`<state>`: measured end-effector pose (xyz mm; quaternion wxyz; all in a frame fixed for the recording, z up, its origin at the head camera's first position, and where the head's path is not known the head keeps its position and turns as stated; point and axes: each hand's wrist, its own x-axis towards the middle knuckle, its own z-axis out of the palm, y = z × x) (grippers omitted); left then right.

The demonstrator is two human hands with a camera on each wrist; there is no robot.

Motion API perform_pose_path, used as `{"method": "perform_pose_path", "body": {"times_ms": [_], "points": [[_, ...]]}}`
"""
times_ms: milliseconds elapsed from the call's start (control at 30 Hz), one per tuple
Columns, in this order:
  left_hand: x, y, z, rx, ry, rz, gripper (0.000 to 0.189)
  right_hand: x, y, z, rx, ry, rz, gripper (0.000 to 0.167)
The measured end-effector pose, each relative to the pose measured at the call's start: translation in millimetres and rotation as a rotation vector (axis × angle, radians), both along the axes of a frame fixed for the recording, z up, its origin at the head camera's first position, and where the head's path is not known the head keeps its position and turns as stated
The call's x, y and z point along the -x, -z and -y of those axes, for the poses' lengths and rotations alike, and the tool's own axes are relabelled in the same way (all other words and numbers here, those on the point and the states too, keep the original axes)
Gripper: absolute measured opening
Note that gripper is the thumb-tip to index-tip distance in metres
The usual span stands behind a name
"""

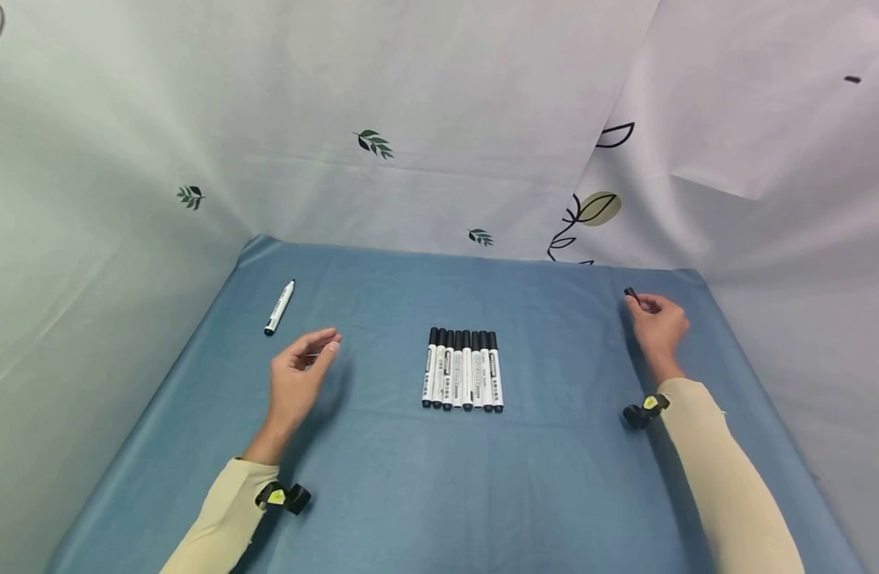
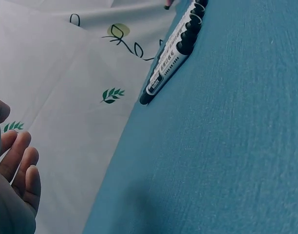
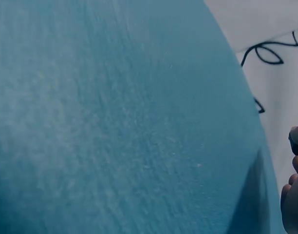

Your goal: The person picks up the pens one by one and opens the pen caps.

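A white marker (image 1: 279,308) with its narrow black tip bare lies on the blue cloth at the far left. Nearest to it is my left hand (image 1: 296,379), raised over the cloth with loosely bent fingers and nothing in them; its fingers (image 2: 31,183) also show at the left edge of the left wrist view. At the far right, my right hand (image 1: 657,323) pinches a small black marker cap (image 1: 631,292) between thumb and fingers. The right wrist view catches only part of that hand (image 3: 295,195) at its right edge.
Several white markers with black caps (image 1: 463,370) lie side by side in a row in the middle of the blue cloth (image 1: 439,486). A pale curtain with leaf prints (image 1: 410,191) hangs behind the table and along its sides.
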<state>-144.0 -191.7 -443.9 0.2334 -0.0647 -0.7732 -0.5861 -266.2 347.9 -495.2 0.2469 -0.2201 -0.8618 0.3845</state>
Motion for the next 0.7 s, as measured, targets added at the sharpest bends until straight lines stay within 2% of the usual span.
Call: {"method": "perform_pose_path", "body": {"times_ms": [333, 700], "points": [[-2.0, -0.8, -0.4, 0.009, -0.005, -0.002, 0.022, 2.6, 14.1, -3, -0.004, -0.01, 0.1, 0.043], [-3.4, -2.2, -2.1, 0.011, 0.008, -0.007, 0.021, -2.5, 15.5, -2, -0.039, -0.056, 0.129, 0.046]]}}
